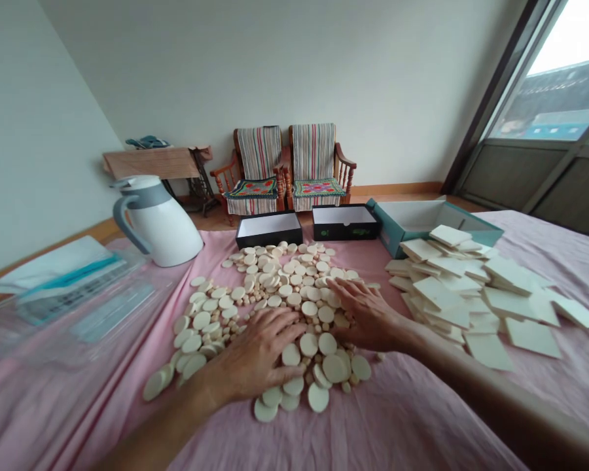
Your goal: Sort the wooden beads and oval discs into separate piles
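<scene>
- Along the left edge of the pink-clothed surface (397, 412) we see a blurred heap of clear plastic packets (69, 288); we cannot count them.
- Near the far left corner stands one white jug (164, 226) with a grey handle, upright.
- In the middle of the surface lies one wide spread of cream round discs (269, 275), large and small mixed, too many for us to count.
- The left hand (258, 356) lies palm down on the near part of the spread. Its fingers are wide and flat, and we see nothing gripped.
- The right hand (366, 314) rests just beside it, also palm down on the discs. Its fingers are stretched out flat toward the left and hold nothing.
- At the far edge we count two black boxes (269, 239) side by side, both lidless and showing white insides.
- Right of them sits one teal box (383, 229), also lidless.
- Toward the right edge lies one heap of cream square tiles (471, 288), several dozen, overlapping.
- Beyond the surface, against the wall, we count two striped chairs (258, 170).
</scene>
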{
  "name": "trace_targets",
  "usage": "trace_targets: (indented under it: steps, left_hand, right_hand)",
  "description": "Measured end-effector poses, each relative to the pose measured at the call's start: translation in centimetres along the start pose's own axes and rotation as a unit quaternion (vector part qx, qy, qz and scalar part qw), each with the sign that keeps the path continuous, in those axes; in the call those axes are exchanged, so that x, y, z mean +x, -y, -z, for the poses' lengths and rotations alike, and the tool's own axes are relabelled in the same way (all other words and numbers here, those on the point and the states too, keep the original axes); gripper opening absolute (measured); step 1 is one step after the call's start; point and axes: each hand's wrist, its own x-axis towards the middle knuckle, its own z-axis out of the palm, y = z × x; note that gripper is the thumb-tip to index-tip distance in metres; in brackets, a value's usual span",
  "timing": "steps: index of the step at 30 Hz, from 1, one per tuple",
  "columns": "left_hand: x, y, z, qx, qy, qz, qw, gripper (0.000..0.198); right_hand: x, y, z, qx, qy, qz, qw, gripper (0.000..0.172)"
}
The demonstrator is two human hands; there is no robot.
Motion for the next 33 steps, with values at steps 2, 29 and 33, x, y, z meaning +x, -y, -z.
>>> trace_targets:
  steps: [2, 29, 33]
  left_hand:
    - [-0.2, 1.2, -0.4, 0.032, -0.019, 0.024, 0.999, 0.046]
    - [-1.9, 9.0, 0.6, 0.077, -0.200, 0.292, 0.932, 0.031]
    - [-2.1, 9.3, 0.0, 0.085, -0.176, 0.292, 0.936, 0.040]
  right_hand:
    - [1.8, 0.5, -0.3, -0.003, 0.015, -0.008, 1.000, 0.095]
    - [12.3, -1.3, 0.5, 0.078, -0.094, -0.088, 0.989, 0.032]
    - [13.9, -3.6, -0.4, 0.025, -0.053, -0.158, 0.986, 0.048]
